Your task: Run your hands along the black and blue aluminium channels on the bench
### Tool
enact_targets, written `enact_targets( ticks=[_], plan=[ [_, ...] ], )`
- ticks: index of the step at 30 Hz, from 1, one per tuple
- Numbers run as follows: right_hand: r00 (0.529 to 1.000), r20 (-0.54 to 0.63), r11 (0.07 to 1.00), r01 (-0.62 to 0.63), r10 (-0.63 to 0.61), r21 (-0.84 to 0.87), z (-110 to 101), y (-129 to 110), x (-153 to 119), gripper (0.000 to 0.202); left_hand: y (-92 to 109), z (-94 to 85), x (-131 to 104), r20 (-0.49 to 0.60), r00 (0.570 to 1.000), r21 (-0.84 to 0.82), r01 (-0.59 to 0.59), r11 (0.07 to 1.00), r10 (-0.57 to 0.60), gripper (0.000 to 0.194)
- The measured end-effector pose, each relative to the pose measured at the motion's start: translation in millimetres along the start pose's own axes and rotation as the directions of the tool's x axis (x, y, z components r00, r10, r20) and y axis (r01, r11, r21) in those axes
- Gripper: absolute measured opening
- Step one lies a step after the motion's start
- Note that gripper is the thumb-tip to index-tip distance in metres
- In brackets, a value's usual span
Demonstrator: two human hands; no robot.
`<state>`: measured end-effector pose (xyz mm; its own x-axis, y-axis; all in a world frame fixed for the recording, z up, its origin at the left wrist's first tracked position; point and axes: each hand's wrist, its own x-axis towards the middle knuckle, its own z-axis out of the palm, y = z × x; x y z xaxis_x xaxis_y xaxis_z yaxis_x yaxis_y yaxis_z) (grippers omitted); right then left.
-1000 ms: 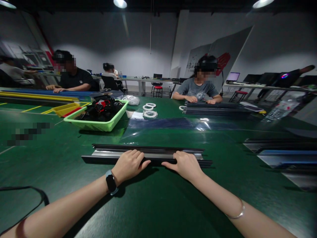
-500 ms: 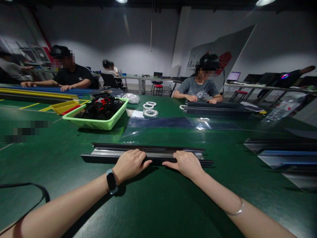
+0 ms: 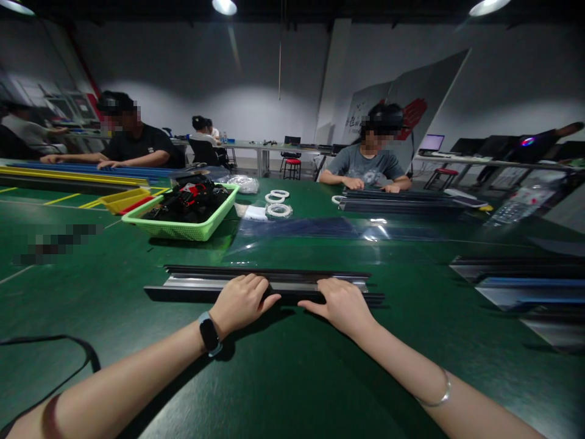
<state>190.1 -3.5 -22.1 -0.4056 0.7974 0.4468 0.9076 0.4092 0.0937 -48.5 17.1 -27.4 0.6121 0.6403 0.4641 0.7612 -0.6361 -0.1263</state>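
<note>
A long black channel-shaped profile [image 3: 192, 294] with a silvery inner face lies crosswise on the green table in front of me. My left hand [image 3: 241, 303] is closed over its middle, fingertips inside the channel and thumb along the near side. To the right, my right hand [image 3: 340, 303] grips the same profile, its thumb pointing toward the left one. Both palms hide parts of the near wall, and the fingertips are out of sight. Just beyond the profile, a clear plastic sheet [image 3: 297, 228] lies flat.
A green basket [image 3: 201, 230] of black and red parts stands at left, beside a yellow tray [image 3: 123, 200]. White tape rolls [image 3: 278, 210] lie behind the sheet. More profiles [image 3: 516, 286] rest at right. Two co-workers sit across the table, hands on other profiles [image 3: 397, 200].
The black profile has slid slightly left, while my hands stay almost in place on it. At far left, a co-worker's hand has shifted a little left.
</note>
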Motion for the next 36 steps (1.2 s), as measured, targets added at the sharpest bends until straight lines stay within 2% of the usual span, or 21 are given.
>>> enact_targets(
  ticks=[11,15,21,30,36],
  plan=[
    [0.991,0.121,0.998,-0.061,0.056,0.035,-2,-2,4,0.053,2,2.9,2,0.012,1.000,-0.043,0.017,0.999,-0.016,0.037],
    [0.989,0.127,0.998,-0.070,0.068,0.009,-8,-4,3,0.053,3,2.0,3,0.011,1.000,-0.030,0.028,0.999,-0.028,0.037],
    [0.979,0.111,0.981,-0.160,0.171,-0.107,-17,-7,0,0.059,4,1.2,2,0.014,0.999,-0.012,0.039,0.999,-0.039,0.037],
    [0.975,0.143,0.983,-0.154,0.167,-0.098,-7,-4,0,0.065,3,3.7,3,-0.001,1.000,-0.001,0.022,1.000,-0.022,0.035],
    [0.972,0.156,0.981,-0.158,0.174,-0.109,-10,-6,2,0.066,4,3.6,3,-0.026,0.999,-0.040,0.036,0.999,-0.037,0.036]
  ],
)
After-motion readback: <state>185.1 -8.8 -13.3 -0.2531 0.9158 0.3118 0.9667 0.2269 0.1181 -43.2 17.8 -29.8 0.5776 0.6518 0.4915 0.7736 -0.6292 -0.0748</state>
